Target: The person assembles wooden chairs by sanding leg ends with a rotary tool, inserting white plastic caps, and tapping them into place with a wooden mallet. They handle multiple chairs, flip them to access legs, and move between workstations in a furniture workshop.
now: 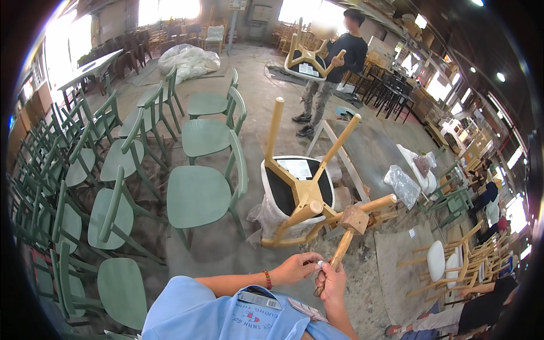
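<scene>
Your wooden mallet (pixel 343 245) is in front of the upturned chair's (pixel 303 188) near right edge, its long axis slanting, head pointing away and slightly right. Your right hand (pixel 331 280) grips the handle; your left hand (pixel 299 268) pinches a small white piece (pixel 320 263). Best keep that pinch light and the mallet head clear of your fingertips. The chair's legs point up.

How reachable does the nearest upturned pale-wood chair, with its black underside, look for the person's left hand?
Probably yes: the left hand sits just below the chair in the picture, with nothing visible between them, though it looks busy with a small white object.
</scene>
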A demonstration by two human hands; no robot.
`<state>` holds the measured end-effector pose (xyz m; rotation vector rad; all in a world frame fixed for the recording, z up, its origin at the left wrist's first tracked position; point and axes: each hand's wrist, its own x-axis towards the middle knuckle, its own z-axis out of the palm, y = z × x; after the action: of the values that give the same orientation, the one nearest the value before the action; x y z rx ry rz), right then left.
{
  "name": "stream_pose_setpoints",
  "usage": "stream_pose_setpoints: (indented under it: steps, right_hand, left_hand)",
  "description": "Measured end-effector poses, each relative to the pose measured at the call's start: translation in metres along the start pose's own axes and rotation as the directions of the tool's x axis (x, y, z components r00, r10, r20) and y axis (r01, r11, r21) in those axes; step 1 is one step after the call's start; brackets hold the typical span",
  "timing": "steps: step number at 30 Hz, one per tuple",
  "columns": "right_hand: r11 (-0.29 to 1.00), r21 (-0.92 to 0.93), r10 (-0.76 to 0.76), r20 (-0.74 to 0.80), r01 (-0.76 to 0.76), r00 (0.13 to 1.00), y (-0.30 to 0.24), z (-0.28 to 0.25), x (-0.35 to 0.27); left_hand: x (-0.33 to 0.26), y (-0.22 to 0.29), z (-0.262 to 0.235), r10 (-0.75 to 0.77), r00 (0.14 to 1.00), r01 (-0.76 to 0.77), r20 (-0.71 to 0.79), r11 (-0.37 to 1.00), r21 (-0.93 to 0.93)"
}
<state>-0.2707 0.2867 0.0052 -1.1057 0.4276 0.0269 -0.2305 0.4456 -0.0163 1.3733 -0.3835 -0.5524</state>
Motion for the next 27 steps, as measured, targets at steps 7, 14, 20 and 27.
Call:
stream_pose_setpoints:
  steps: [7, 14, 20, 27]
  right_hand:
    - [0.996, -0.085, -0.029, 0.037, 0.032, 0.999, -0.004, 0.011, 0.000]
    - [0.991, -0.130, -0.023, 0.032, 0.027, 0.999, -0.008, -0.011, -0.021]
    - [0.988, -0.138, -0.056, 0.102, 0.070, 0.993, -0.025, -0.016, -0.042]
    - [0.943, -0.291, -0.131, 0.120, 0.161, 0.984, -0.027, -0.025, -0.044]
  left_hand:
    - [0.005, 0.007, -0.009, 0.198, 0.966, -0.160, -0.164, 0.962, 0.221]
    - [0.039, 0.062, -0.075, 0.398, 0.812, -0.333, -0.426, 0.917, 0.221]
    - [0.082, 0.074, -0.114, 0.100, 0.995, -0.104, -0.029, 0.965, -0.242]
    - [0.095, 0.080, -0.108, 0.021, 0.997, -0.002, 0.077, 0.968, -0.249]
